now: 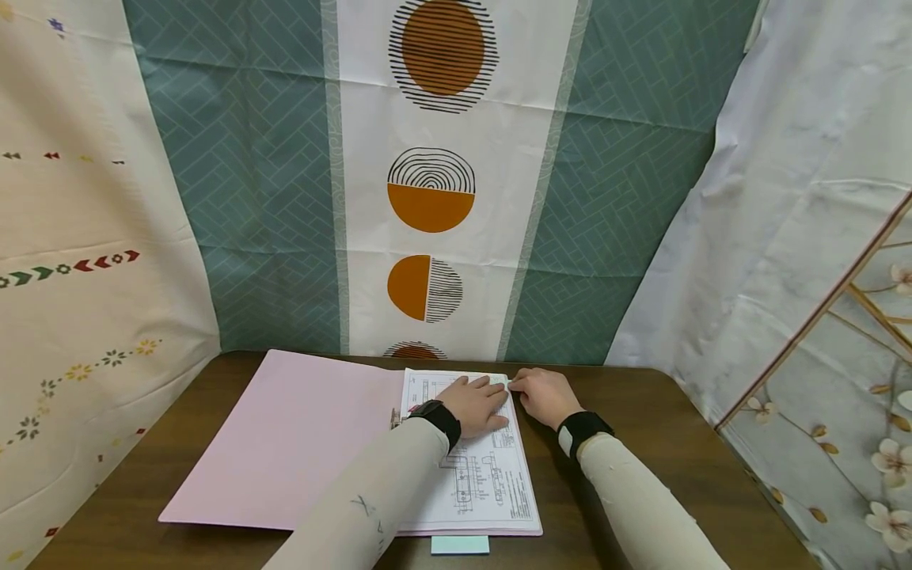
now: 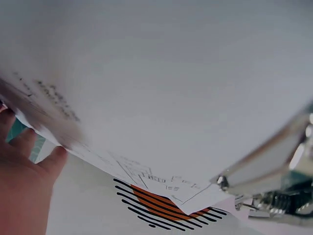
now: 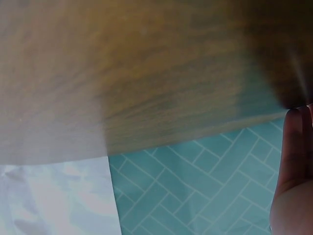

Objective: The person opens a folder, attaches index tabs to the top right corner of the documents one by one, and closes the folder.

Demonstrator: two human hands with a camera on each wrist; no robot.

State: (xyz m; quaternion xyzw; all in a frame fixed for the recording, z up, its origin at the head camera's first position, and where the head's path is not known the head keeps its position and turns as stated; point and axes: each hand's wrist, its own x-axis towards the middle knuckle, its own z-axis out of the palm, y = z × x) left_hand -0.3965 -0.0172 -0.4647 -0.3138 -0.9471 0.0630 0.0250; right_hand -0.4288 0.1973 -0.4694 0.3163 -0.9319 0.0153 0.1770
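Observation:
An open pink folder (image 1: pixel 306 443) lies on the table, with a stack of printed drawing sheets (image 1: pixel 492 507) on its right side. My left hand (image 1: pixel 473 405) rests palm down across the upper part of the top sheet, fingers spread toward the right edge. At the top right corner of the stack, my right hand (image 1: pixel 549 396) pinches the paper edge with bent fingers. In the left wrist view, the fingers (image 2: pixel 58 156) lie along the edge of a sheet (image 2: pixel 161 88). A metal clip (image 2: pixel 279 196) shows at the folder's spine, partly covered by the left wrist in the head view.
The brown wooden table (image 1: pixel 641 475) reaches back to a patterned cloth wall (image 1: pixel 271 198). A light blue-green tab (image 1: pixel 459 545) sticks out under the folder's front edge. More hanging cloth borders the table at left and right.

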